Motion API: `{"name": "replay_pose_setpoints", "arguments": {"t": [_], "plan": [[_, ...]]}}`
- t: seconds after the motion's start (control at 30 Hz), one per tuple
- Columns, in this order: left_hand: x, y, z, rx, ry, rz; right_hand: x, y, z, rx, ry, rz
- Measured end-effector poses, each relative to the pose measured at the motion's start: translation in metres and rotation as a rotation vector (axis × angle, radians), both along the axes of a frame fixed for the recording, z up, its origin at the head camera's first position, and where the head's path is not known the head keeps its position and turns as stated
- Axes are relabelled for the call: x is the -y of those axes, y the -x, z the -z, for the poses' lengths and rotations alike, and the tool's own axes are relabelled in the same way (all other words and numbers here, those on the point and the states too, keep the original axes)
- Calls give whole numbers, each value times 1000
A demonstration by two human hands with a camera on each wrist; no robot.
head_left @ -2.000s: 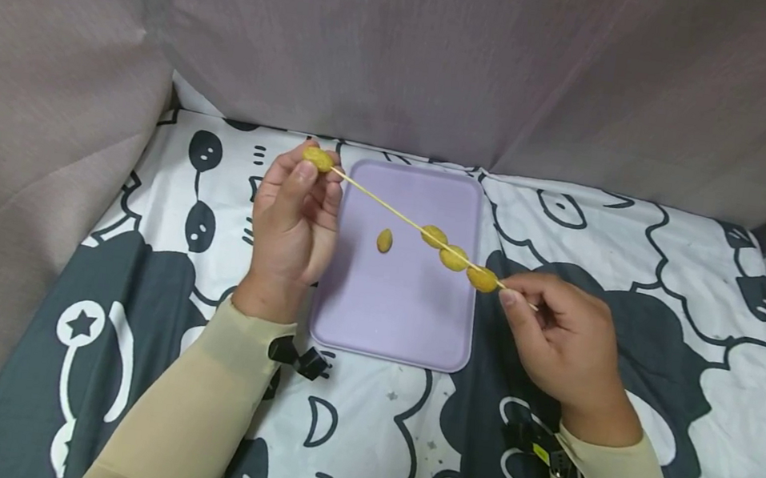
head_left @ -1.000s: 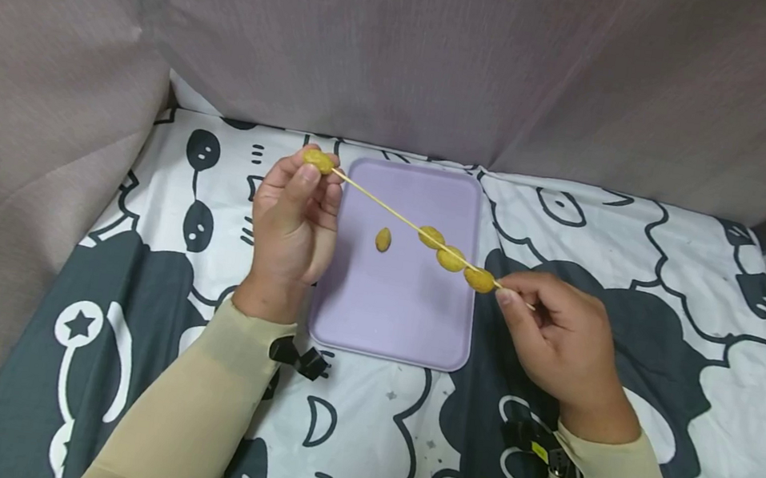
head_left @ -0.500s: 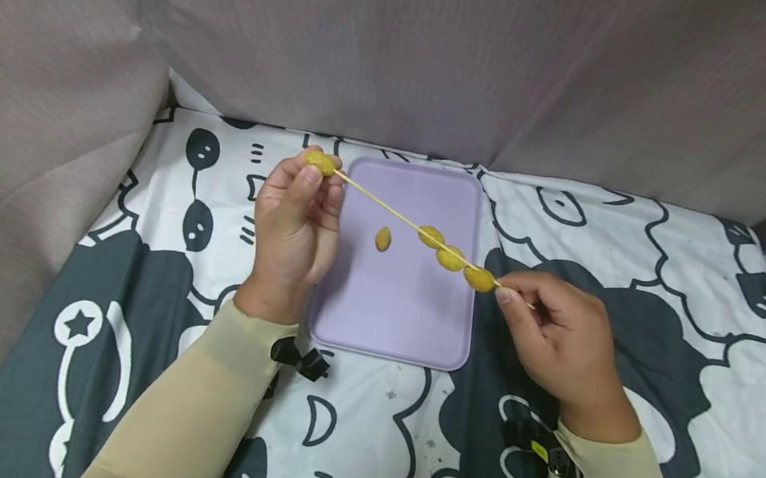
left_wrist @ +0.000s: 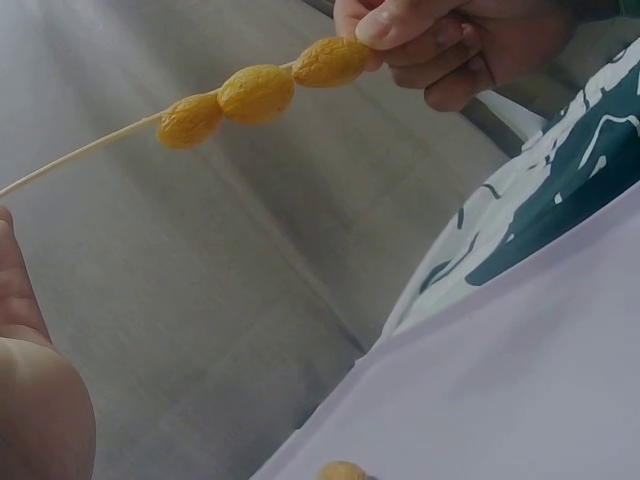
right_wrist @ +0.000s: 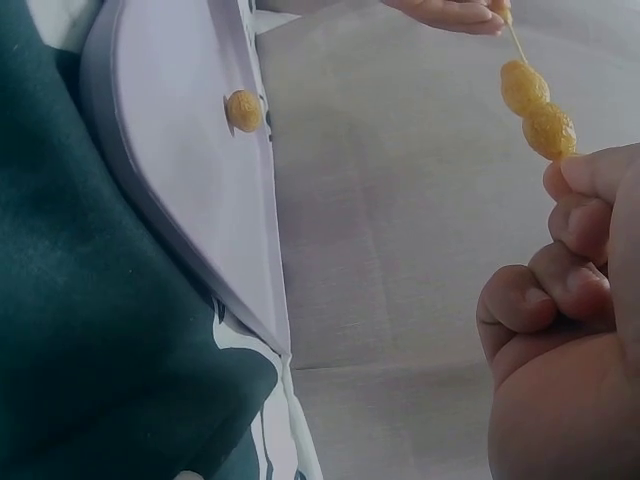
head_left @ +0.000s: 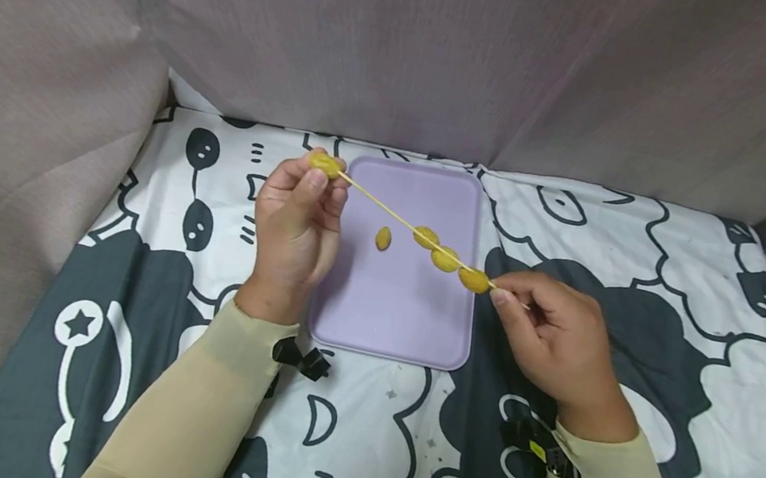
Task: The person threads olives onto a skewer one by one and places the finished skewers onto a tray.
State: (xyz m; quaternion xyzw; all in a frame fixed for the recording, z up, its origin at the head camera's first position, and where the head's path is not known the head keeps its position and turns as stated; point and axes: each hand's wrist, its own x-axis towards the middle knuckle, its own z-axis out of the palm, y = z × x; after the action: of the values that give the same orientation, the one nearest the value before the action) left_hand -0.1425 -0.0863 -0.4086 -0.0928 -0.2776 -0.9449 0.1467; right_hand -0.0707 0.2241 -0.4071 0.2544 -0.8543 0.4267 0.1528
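Observation:
In the head view, my left hand (head_left: 298, 224) pinches a wrinkled yellow oval fruit (head_left: 324, 165) at the upper left end of a thin wooden skewer (head_left: 376, 202). My right hand (head_left: 558, 343) pinches the skewer's lower right end. Three similar fruits (head_left: 444, 259) are threaded close together beside the right fingertips; the left wrist view also shows these threaded fruits (left_wrist: 256, 94). A bare length of skewer separates them from the fruit in my left hand. Slanting, the skewer is held above a pale purple tray (head_left: 390, 317). One loose fruit (head_left: 383, 238) lies on the tray.
The tray rests on a cloth (head_left: 357, 437) with a black and white cartoon print. Grey-brown fabric (head_left: 408, 48) rises behind the cloth and along the left side.
My hands have come slightly closer together: the right hand shifted a little left with the threaded fruits, the left hand a little right and down. The loose fruit stays on the tray.

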Motion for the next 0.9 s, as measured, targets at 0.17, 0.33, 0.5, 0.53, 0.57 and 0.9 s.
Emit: {"name": "replay_pose_setpoints", "arguments": {"t": [0.17,0.33,0.5,0.53,0.57,0.9], "plan": [[1,-1,0,-7,34,-10,-1,0,0,-10,0,18],[1,-1,1,-16,65,-12,-1,0,-2,-14,14,23],[0,-1,2,-14,98,-13,-1,1,-3,-16,18,25],[0,-1,2,-11,105,-12,-1,1,-3,-14,18,23],[0,-1,2,-9,111,-11,-1,0,-3,-13,18,21],[-1,-1,3,-15,129,-4,0,1,0,-40,49,10]]}}
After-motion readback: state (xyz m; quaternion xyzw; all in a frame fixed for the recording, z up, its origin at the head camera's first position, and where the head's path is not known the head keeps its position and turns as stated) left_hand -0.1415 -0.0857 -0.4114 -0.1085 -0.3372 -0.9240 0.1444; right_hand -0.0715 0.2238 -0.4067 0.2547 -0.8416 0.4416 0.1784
